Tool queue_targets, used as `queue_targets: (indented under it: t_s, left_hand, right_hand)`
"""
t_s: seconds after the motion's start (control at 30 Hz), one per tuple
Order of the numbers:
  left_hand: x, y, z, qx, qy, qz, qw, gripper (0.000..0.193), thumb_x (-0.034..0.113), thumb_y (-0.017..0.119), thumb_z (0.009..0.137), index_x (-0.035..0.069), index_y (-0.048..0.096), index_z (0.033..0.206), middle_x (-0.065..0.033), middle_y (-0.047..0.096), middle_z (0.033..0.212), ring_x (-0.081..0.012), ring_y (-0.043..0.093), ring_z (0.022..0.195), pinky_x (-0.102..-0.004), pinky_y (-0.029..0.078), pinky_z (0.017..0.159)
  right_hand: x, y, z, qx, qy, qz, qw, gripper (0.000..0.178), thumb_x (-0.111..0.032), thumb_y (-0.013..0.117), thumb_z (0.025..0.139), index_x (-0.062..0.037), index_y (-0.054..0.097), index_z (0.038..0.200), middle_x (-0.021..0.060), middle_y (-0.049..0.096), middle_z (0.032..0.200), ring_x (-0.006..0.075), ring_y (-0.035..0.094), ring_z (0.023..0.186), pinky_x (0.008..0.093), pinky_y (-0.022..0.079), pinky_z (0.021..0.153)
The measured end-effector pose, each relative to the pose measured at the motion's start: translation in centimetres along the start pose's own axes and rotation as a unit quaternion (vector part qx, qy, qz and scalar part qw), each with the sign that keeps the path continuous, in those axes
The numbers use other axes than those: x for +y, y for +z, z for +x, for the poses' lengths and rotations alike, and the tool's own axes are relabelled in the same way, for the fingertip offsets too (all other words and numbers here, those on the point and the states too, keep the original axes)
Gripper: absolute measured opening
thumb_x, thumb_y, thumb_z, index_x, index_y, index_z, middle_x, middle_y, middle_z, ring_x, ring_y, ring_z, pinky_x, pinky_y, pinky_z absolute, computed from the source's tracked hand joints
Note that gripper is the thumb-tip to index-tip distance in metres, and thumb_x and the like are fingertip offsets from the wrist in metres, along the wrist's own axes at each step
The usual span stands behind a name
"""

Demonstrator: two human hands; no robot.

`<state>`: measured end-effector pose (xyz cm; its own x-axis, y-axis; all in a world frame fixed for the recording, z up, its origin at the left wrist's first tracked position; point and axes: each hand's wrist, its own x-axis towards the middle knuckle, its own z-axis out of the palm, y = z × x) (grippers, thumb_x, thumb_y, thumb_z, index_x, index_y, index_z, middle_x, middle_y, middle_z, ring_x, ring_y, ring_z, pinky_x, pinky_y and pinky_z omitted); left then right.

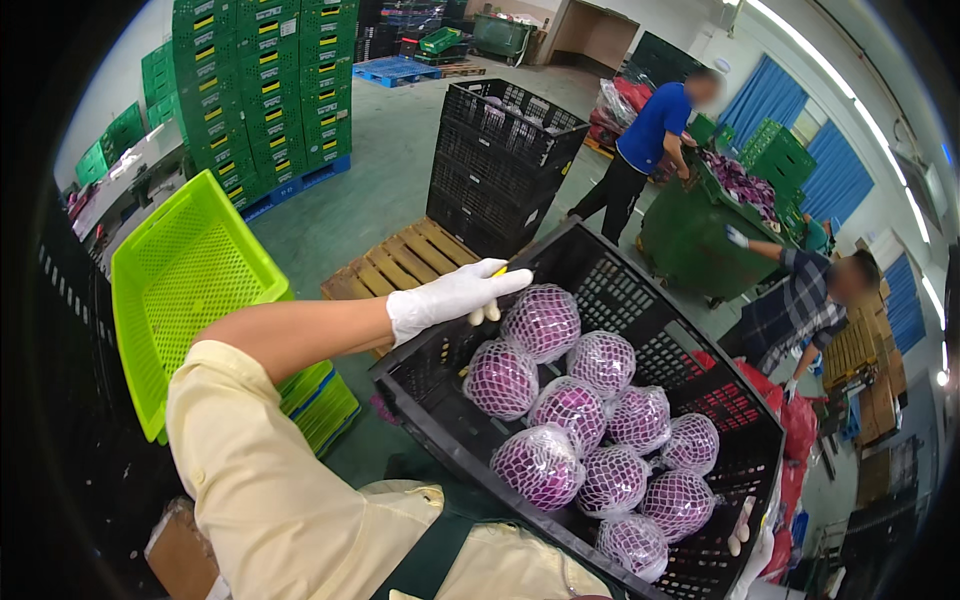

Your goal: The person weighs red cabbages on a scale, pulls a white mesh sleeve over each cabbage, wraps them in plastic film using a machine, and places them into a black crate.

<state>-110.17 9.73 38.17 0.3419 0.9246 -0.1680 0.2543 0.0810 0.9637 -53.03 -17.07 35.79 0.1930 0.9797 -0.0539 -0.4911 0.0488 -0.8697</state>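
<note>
Cream-sleeved left arm [300,330] stretches over the black crate [640,300], gloved fingers [500,283] extended flat, gripping nothing, beside netted purple cabbages [541,322].

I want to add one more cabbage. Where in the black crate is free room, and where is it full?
In the black crate, bare floor shows along the far wall, beyond the netted purple cabbages, and toward the right corner. The middle and near side are crowded, cabbages touching. The left hand reaches over the crate's left corner.

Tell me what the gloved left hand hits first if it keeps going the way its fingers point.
Probably the far rim of the black crate. The left hand points right, passing just above the nearest netted purple cabbage; depth is unclear.
</note>
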Motion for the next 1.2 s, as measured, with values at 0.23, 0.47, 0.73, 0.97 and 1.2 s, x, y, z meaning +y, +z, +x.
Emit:
queue_targets:
  t_s: [0.23,0.47,0.73,0.97,1.2]
  left_hand:
    - [0.8,2.4,-4.2,0.070,-0.009,-0.020,0.997,0.080,0.058,0.053,0.091,0.000,0.037,0.143,-0.0020,0.056,0.071,-0.0045,0.045,0.054,-0.0196,0.041,0.059]
    - [2.2,3.4,-5.6,0.089,-0.023,-0.069,0.993,0.076,0.055,0.056,0.092,-0.001,0.039,0.140,0.0013,0.055,0.072,-0.0024,0.044,0.054,-0.0170,0.039,0.055]
    - [2.3,4.6,-7.2,0.120,0.014,-0.038,0.992,0.057,0.045,0.051,0.097,0.006,0.043,0.138,0.0031,0.055,0.074,-0.0013,0.045,0.055,-0.0165,0.039,0.054]
    - [2.1,5.4,-8.9,0.125,0.051,-0.016,0.991,0.066,0.048,0.052,0.096,0.002,0.039,0.141,0.0024,0.055,0.073,-0.0015,0.046,0.056,-0.0170,0.039,0.057]
    - [2.9,6.7,-11.2,0.137,0.071,0.006,0.988,0.073,0.050,0.054,0.094,0.001,0.035,0.145,0.0006,0.058,0.073,-0.0031,0.048,0.057,-0.0183,0.041,0.061]
  right_hand:
    - [-1.6,-3.8,3.2,-0.056,0.000,0.002,0.998,0.050,-0.030,0.040,0.099,0.0044,0.044,0.135,0.0057,0.056,0.083,0.0135,0.049,0.061,0.0255,0.043,0.053]
    - [-1.6,-6.3,3.5,-0.088,0.003,-0.006,0.996,0.049,-0.028,0.041,0.100,0.0048,0.042,0.136,0.0060,0.056,0.080,0.0141,0.048,0.058,0.0247,0.042,0.051]
    - [1.0,-5.8,3.1,-0.058,0.000,0.058,0.997,0.051,-0.030,0.040,0.100,0.0028,0.040,0.139,0.0065,0.057,0.080,0.0164,0.049,0.058,0.0272,0.045,0.053]
    - [2.2,-8.4,3.3,-0.100,-0.015,0.028,0.994,0.053,-0.033,0.039,0.100,0.0023,0.039,0.140,0.0061,0.057,0.081,0.0166,0.049,0.057,0.0281,0.046,0.054]
    - [2.8,-9.5,4.2,-0.129,-0.017,0.031,0.991,0.053,-0.034,0.039,0.100,0.0021,0.040,0.139,0.0061,0.057,0.081,0.0167,0.049,0.057,0.0280,0.046,0.054]
